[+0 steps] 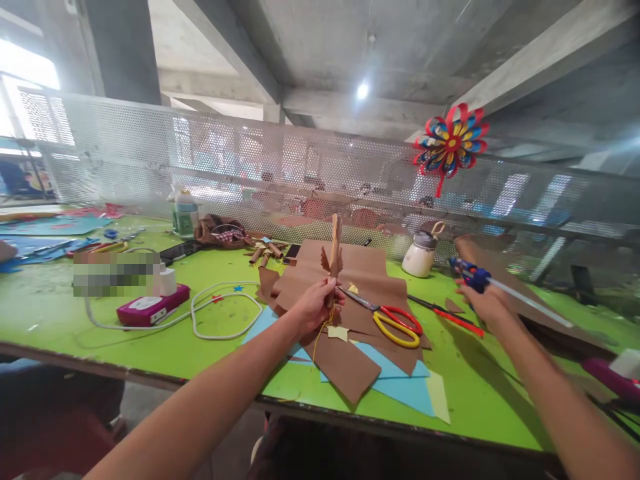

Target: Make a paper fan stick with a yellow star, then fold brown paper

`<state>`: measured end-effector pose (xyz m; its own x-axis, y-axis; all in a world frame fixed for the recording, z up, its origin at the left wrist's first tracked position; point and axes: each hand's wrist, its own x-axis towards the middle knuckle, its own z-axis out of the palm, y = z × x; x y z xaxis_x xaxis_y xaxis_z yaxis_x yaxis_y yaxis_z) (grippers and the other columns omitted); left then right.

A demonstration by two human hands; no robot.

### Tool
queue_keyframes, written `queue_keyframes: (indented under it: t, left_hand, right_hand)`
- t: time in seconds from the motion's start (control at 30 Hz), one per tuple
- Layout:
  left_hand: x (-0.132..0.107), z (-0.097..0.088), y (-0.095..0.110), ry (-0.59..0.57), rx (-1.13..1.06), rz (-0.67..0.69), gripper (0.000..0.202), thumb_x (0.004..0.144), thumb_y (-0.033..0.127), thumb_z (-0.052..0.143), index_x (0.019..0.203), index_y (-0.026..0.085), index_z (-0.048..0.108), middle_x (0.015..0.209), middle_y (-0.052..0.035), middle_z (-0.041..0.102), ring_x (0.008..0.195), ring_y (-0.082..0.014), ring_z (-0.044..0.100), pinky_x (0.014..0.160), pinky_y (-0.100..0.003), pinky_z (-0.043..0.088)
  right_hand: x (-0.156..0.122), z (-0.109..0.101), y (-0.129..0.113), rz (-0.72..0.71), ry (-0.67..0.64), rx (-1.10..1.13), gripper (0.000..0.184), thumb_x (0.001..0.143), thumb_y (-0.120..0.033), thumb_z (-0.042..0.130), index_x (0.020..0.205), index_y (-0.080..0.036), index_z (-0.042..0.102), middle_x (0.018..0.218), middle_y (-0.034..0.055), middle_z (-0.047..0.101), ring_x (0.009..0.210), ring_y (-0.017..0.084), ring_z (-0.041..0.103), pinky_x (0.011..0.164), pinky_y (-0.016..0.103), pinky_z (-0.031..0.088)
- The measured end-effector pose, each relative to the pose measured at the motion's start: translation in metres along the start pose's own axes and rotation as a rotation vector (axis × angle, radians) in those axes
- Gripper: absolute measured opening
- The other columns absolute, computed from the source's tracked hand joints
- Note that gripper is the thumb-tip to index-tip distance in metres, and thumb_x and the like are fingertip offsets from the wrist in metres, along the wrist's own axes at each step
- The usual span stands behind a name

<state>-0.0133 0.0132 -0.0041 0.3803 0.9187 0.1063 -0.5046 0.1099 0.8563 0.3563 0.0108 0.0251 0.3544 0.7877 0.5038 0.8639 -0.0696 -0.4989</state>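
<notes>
Near the middle of the table, my left hand point(320, 301) is closed round a brown paper craft point(335, 243), a narrow upright roll with leaf-like pieces at its side. A yellow string point(317, 343) and a pale yellow paper star point(339, 333) show just below that hand. Over to the right, my right hand point(483, 303) grips a blue hot glue gun point(470, 275), with a long whitish glue stick point(533, 305) sticking out of its back. Scissors with red and yellow handles point(397, 327) lie on brown paper sheets point(345, 367) between my hands.
Light blue paper point(405, 390) lies under the brown sheets. A purple power strip point(153, 305) with a white cable point(225, 337) sits at left. A white jar point(419, 257), a bottle point(187, 213) and small paper rolls point(267, 251) stand farther back, before a perforated metal screen point(300, 160).
</notes>
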Motion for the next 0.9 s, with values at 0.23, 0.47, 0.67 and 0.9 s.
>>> queue_keyframes:
  t: [0.23, 0.47, 0.67, 0.9]
  left_hand:
    - [0.000, -0.002, -0.004, -0.024, 0.069, 0.011, 0.014, 0.084, 0.029, 0.053, 0.086, 0.016, 0.047, 0.062, 0.0006, 0.053, 0.050, -0.0090, 0.052, 0.044, -0.017, 0.039]
    - [0.003, -0.002, -0.012, 0.017, 0.174, 0.057, 0.022, 0.081, 0.034, 0.056, 0.084, 0.019, 0.040, 0.061, 0.0033, 0.050, 0.047, -0.0069, 0.049, 0.042, -0.015, 0.037]
    - [0.005, 0.002, -0.018, 0.039, 0.266, 0.059, 0.023, 0.081, 0.036, 0.055, 0.082, 0.019, 0.039, 0.061, 0.0041, 0.049, 0.045, -0.0059, 0.047, 0.042, -0.016, 0.037]
    - [0.001, 0.010, -0.017, 0.075, 0.394, 0.098, 0.017, 0.084, 0.031, 0.050, 0.081, 0.019, 0.037, 0.058, 0.0053, 0.048, 0.043, -0.0058, 0.047, 0.040, -0.015, 0.034]
  right_hand:
    - [-0.043, -0.006, -0.117, -0.353, -0.599, 0.740, 0.041, 0.081, -0.051, 0.052, 0.090, -0.013, 0.063, 0.087, 0.0101, 0.067, 0.077, 0.018, 0.063, 0.072, 0.030, 0.050]
    - [-0.071, 0.027, -0.143, -0.423, -0.626, 0.711, 0.042, 0.081, -0.054, 0.050, 0.078, -0.014, 0.061, 0.076, 0.0064, 0.065, 0.072, 0.017, 0.060, 0.069, 0.029, 0.049]
    - [-0.079, 0.042, -0.129, -0.372, -0.577, 0.754, 0.039, 0.080, -0.053, 0.052, 0.083, -0.015, 0.061, 0.078, 0.0071, 0.066, 0.073, 0.020, 0.062, 0.069, 0.032, 0.051]
    - [-0.079, 0.054, -0.124, -0.512, -0.376, 0.535, 0.036, 0.082, -0.048, 0.052, 0.099, -0.019, 0.065, 0.085, 0.0078, 0.070, 0.082, 0.026, 0.064, 0.070, 0.036, 0.051]
